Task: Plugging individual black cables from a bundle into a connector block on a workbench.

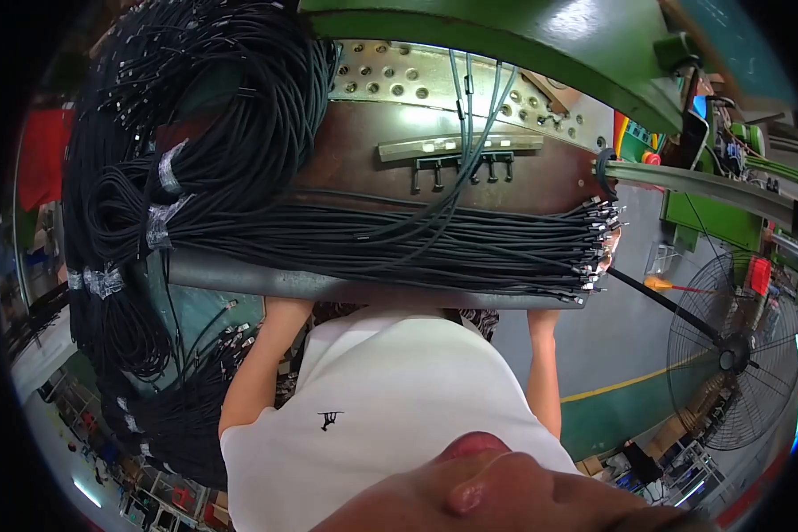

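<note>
A thick bundle of black cables (434,244) lies flat across a brown metal work plate (363,151), its metal connector ends (594,248) fanned out at the right. Both my forearms rise from my white shirt and pass under the grey front edge bar (328,285) of the bench. My left hand is hidden beneath that bar and the cables. Of my right hand (610,253) only a sliver of skin shows behind the connector ends, and its grip cannot be made out.
Large coils of black cable (195,133), taped in places, hang at the left and spill down to the lower left. A green machine housing (541,44) stands behind the plate, with a small clamp fixture (461,155). A floor fan (736,355) is at the right.
</note>
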### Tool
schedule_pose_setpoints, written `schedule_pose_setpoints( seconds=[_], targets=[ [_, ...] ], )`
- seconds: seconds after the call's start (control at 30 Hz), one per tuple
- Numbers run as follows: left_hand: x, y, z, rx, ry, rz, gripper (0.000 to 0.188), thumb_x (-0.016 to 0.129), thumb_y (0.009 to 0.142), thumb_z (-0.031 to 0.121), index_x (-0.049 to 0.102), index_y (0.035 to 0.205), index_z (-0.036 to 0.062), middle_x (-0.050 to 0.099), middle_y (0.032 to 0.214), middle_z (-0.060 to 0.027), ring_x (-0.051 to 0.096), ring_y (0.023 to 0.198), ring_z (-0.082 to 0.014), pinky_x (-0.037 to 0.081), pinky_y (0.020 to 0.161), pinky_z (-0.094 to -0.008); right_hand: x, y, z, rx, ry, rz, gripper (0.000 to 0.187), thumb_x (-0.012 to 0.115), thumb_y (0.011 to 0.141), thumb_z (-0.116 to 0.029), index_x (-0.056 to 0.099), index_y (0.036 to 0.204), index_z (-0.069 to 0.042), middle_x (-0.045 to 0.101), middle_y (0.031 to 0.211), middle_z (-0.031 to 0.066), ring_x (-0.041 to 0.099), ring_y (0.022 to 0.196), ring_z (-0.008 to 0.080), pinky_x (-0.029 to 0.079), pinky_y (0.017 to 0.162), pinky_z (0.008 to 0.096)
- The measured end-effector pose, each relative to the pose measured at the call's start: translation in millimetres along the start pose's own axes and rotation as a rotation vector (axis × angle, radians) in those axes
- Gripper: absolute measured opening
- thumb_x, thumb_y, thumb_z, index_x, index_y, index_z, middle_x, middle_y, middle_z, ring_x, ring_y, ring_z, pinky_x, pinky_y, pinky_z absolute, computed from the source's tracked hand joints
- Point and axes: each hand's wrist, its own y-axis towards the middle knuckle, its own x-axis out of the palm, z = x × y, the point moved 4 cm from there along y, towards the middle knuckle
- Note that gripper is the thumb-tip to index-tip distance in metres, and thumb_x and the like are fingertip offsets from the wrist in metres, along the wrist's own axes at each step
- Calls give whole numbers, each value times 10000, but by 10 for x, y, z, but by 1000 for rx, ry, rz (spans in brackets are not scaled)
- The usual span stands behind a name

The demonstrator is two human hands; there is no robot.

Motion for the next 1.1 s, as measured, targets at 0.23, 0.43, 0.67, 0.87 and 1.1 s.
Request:
schedule_pose_setpoints(
  seconds=[0.23, 0.43, 0.67, 0.87, 1.1],
  targets=[
    [-125, -47, 71, 1, 44, -181, 349, 547, 860, 249, 618, 1141, 55, 605, 1157, -179, 562, 1063, -369, 449, 895, -454, -15, -85, -26, -82, -248, -51, 357, 557, 880, -76, 520, 1223, 15, 553, 1231, 206, 511, 1130, 362, 391, 982, 409],
    [-396, -214, 841, 382, -319, -811, 381, 522, 923, 297, 572, 1203, 44, 595, 1182, -186, 562, 1091, -337, 452, 905, -434, -635, 199, -1256, 320, -662, -589, 228, 614, 857, -116, 635, 1048, 6, 665, 1022, 135, 589, 1028, 322, 452, 889, 392],
    [-643, 146, 2179, 1110, -583, -91, 518, 579, 879, 339, 475, 1278, 25, 429, 1390, -146, 441, 1247, -321, 363, 1032, -464, -3, 1602, -2554, -933, -137, -270, 210, 629, 832, -99, 614, 1041, -75, 625, 962, 116, 609, 851, 330, 488, 738, 383],
    [-579, 404, 1967, 622, 26, 122, 830, 622, 718, 584, 458, 1298, 14, 378, 1433, -143, 355, 1310, -357, 280, 1049, -555, 500, 2120, -2361, -857, -371, -376, 189, 614, 840, -126, 656, 1013, -62, 615, 966, 160, 582, 937, 340, 457, 826, 397],
    [-1051, 630, 1120, 642, 217, 97, 500, 725, 708, 296, 590, 1164, 140, 578, 1009, -40, 549, 928, -193, 458, 805, -336, 502, 2073, -2364, -970, -370, -245, 258, 613, 839, -77, 606, 1096, -80, 614, 1004, 151, 595, 876, 338, 479, 769, 397]
  ],
)
